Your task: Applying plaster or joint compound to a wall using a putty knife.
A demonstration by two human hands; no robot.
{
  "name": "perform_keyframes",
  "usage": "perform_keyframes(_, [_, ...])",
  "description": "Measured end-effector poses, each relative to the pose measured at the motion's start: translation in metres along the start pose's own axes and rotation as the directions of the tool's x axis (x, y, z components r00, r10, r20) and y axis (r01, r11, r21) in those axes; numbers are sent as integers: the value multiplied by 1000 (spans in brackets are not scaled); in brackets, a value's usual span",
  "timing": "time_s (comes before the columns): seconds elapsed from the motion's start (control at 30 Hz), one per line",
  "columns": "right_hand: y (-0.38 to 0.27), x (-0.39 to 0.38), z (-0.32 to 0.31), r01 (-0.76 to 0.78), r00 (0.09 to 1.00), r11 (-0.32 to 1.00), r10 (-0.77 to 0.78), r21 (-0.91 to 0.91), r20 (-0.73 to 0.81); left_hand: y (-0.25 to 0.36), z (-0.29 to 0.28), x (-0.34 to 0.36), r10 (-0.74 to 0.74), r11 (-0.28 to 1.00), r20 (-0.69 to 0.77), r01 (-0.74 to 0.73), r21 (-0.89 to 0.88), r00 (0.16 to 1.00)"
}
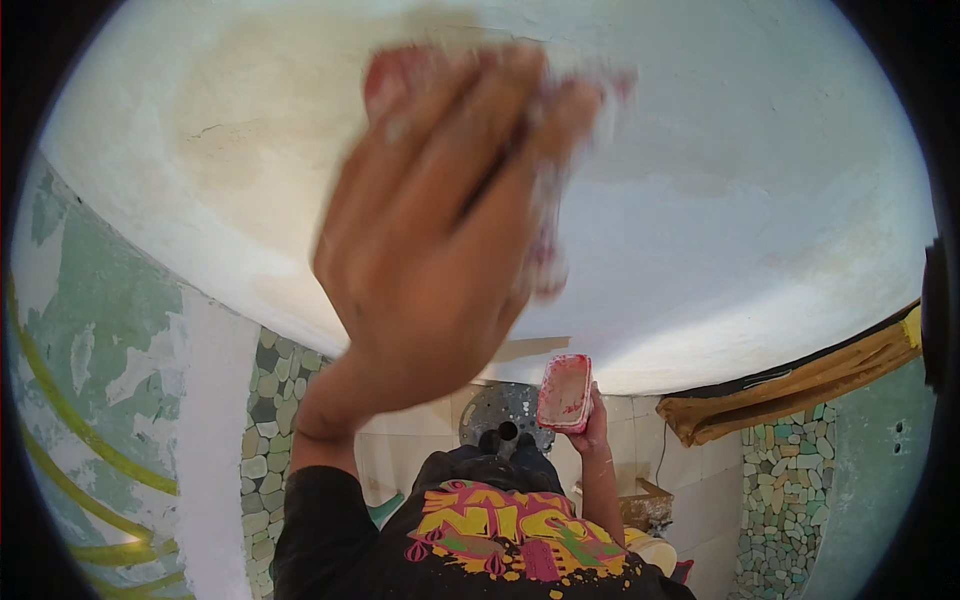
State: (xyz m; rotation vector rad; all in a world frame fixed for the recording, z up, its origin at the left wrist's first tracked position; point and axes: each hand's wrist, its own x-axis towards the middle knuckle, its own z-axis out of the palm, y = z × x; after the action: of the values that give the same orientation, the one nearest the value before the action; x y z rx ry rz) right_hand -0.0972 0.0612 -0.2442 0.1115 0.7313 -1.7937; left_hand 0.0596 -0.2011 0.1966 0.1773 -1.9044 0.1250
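Note:
My left hand (430, 220) is raised in front of a broad, pale plastered surface (720, 250), blurred by motion. Its fingers are closed around a red putty spreader (390, 82) smeared with whitish paste; most of the tool is hidden behind the hand. Lower down, my right hand (594, 430) grips a red rectangular tub (566, 392) by its side and underside. Pale putty lies inside the tub, and its rim is streaked with white. Damp-looking beige and grey patches and a few fine cracks mark the plaster above.
Below, a round speckled stool top or platform (482, 408) shows at my feet on the tiled floor (400, 445). Pebble-patterned strips (785, 490) run at both sides. A brown wrapped ledge (790, 395) juts at right; yellow-green tubing (90, 440) curves along the left wall.

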Motion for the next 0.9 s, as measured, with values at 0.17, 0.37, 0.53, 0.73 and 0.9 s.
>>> perform_keyframes(0.17, [1, 2, -2, 4, 1000, 1000, -4, 14, -7, 3, 10, 17, -22, 966, 151, -18, 258, 988])
perform_keyframes(0.37, [5, 5, 2, 9, 1000, 1000, -9, -7, -4, 18, 15, -15, -102, 982, 281, 52, 182, 954])
perform_keyframes(0.53, [0, 4, 6, -29, 1000, 999, 29, -18, 1, 11, 7, 24, -37, 984, 129, 14, 176, 991])
perform_keyframes(0.73, [-1, 7, 7, -31, 1000, 999, 31, -31, 0, 7, 42, -13, 35, 923, 108, -74, 377, 993])
perform_keyframes(0.9, [5, 7, 2, -23, 1000, 999, 23, -24, 2, 17, 11, 14, -55, 994, 195, 36, 101, 979])
